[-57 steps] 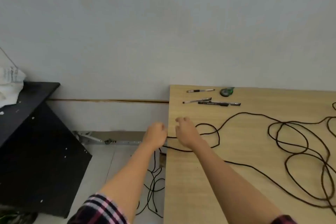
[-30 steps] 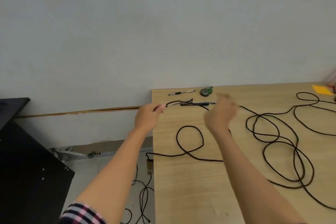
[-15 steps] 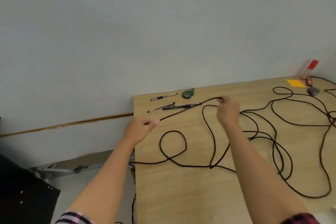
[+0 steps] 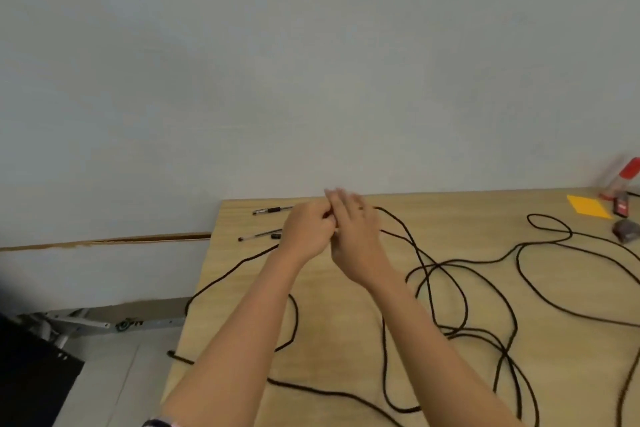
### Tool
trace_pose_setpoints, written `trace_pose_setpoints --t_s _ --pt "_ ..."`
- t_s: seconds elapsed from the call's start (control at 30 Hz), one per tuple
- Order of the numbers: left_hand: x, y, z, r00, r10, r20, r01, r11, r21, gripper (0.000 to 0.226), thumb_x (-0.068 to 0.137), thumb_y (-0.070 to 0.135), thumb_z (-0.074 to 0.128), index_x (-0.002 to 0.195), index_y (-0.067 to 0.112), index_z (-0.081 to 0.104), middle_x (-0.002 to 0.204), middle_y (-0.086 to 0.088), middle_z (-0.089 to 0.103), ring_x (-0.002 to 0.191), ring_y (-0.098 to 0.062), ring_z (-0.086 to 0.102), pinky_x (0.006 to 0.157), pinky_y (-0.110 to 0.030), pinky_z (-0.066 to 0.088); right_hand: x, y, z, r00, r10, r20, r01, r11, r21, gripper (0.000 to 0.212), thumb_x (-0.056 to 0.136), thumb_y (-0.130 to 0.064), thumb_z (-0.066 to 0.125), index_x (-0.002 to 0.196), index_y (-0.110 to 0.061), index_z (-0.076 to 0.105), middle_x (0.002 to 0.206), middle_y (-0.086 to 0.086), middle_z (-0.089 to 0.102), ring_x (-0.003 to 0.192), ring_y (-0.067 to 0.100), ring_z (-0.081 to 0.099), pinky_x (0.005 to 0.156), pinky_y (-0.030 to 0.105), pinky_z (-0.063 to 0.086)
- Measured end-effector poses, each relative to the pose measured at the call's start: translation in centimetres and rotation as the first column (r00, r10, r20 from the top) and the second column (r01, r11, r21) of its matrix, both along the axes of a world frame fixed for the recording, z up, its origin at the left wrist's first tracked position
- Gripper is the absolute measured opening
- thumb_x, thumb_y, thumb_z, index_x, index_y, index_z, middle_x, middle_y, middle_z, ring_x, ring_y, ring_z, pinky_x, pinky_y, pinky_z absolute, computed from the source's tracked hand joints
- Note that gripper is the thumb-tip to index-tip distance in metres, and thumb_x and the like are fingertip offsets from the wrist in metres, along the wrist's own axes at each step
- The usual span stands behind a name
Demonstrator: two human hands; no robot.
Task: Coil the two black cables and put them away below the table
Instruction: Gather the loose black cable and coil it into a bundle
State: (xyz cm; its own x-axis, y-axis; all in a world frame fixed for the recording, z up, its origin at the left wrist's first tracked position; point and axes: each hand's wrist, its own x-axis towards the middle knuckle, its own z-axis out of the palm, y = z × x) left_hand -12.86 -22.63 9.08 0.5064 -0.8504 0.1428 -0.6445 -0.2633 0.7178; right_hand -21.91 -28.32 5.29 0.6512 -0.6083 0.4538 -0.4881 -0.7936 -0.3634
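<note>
Black-tipped clear pens (image 4: 273, 210) lie near the far left corner of the light wooden worktop (image 4: 332, 350). Just right of them, the left hand (image 4: 308, 232) curls round a thin black cable (image 4: 239, 265), which trails over the left edge. The right hand (image 4: 353, 236) touches the left hand, its fingers straight but blurred; whether it holds anything cannot be told. More cable loops spread rightward towards a yellow paper square (image 4: 587, 206) at the far right.

black cable (image 4: 485, 262) loops across table (image 4: 467, 211), pens (image 4: 273, 210) far left, bare wood along wall
</note>
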Motion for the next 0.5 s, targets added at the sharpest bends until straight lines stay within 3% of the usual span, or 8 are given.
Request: trace_pose_setpoints --t_s 0.1,0.13,0.2,0.23,0.3,0.37,0.43,0.5 --pt "-1.5 -1.7 -0.1 0.995 -0.01 -0.1 0.005 0.999 -0.048 0.032 0.084 0.006 0.057 0.056 0.018 0.048 0.055 0.001 0.046 0.062 -0.021 0.046 0.061 -0.033 0.034 -1.1 -2.9 -0.7 0.991 0.098 0.096 -0.099 0.995 0.01 0.049 0.074 0.003 0.04 0.119 0.0 0.059 0.098 0.016 0.065 0.086 0.038 0.057 0.078 0.041 0.042" --pt "-2.0 -1.9 -0.3 0.988 -0.044 -0.146 0.034 0.997 -0.071 0.029 0.085 0.007 0.059 0.059 0.017 0.055 0.056 0.004 0.046 0.059 -0.014 0.045 0.061 -0.029 0.033 -1.9 -4.0 -0.9 0.989 0.119 0.092 -0.118 0.993 -0.02 0.043 0.075 0.0 0.038 0.109 -0.002 0.064 0.089 0.013 0.066 0.077 0.036 0.057 0.074 0.035 0.039" --pt "-3.4 -2.0 -1.0 0.965 -0.127 -0.228 0.108 0.99 -0.093 0.013 0.088 0.011 0.061 0.088 0.014 0.073 0.063 0.012 0.059 0.056 0.006 0.048 0.061 -0.014 0.037 -3.7 -6.4 -2.0 0.989 0.128 0.073 -0.118 0.985 -0.123 0.028 0.074 -0.001 0.047 0.091 -0.006 0.068 0.074 0.009 0.064 0.064 0.032 0.056 0.067 0.03 0.035" --pt "-3.9 -2.0 -1.5 0.958 -0.158 -0.238 0.14 0.986 -0.091 0.019 0.089 0.014 0.061 0.103 0.017 0.072 0.068 0.015 0.066 0.055 0.012 0.048 0.06 -0.008 0.035 -4.5 -7.3 -2.5 0.99 0.121 0.073 -0.107 0.978 -0.177 0.021 0.07 0.0 0.055 0.084 -0.006 0.069 0.069 0.007 0.063 0.059 0.03 0.056 0.064 0.03 0.038" --pt "-5.2 -2.3 -3.0 0.964 -0.177 -0.197 0.171 0.984 -0.046 0.02 0.09 0.02 0.06 0.107 0.019 0.072 0.066 0.013 0.065 0.055 0.008 0.046 0.061 -0.014 0.036 -6.7 -9.2 -3.1 0.992 0.091 0.084 -0.069 0.971 -0.231 0.018 0.061 0.003 0.063 0.073 -0.007 0.071 0.061 0.006 0.063 0.052 0.03 0.055 0.054 0.032 0.046" --pt "-5.2 -2.1 -4.4 0.983 -0.114 -0.145 0.119 0.993 0.025 0.019 0.091 0.028 0.059 0.089 0.015 0.072 0.061 0.008 0.054 0.059 -0.008 0.046 0.063 -0.027 0.037 -9.0 -11.4 -3.3 0.99 0.02 0.14 0.007 0.983 -0.185 0.026 0.053 0.01 0.056 0.068 -0.004 0.072 0.059 0.01 0.065 0.05 0.032 0.056 0.051 0.037 0.048" --pt "-4.7 -1.5 -5.8 0.995 -0.07 -0.07 0.077 0.992 0.104 0.023 0.09 0.033 0.059 0.078 0.015 0.066 0.065 0.001 0.056 0.064 -0.017 0.05 0.064 -0.03 0.039 -11.6 -13.8 -3.4 0.972 -0.142 0.186 0.151 0.988 -0.032 0.037 0.053 0.011 0.043 0.072 0.003 0.073 0.063 0.019 0.065 0.056 0.038 0.058 0.056 0.039 0.046" --pt "-3.6 -0.8 -7.2 0.998 -0.052 0.044 0.043 0.983 0.178 0.026 0.09 0.036 0.057 0.078 0.014 0.065 0.072 -0.003 0.061 0.07 -0.019 0.055 0.064 -0.031 0.039 -13.8 -15.8 -3.5 0.914 -0.391 0.105 0.377 0.916 0.134 0.042 0.063 0.011 0.038 0.086 0.007 0.073 0.079 0.028 0.067 0.074 0.045 0.06 0.068 0.04 0.043"
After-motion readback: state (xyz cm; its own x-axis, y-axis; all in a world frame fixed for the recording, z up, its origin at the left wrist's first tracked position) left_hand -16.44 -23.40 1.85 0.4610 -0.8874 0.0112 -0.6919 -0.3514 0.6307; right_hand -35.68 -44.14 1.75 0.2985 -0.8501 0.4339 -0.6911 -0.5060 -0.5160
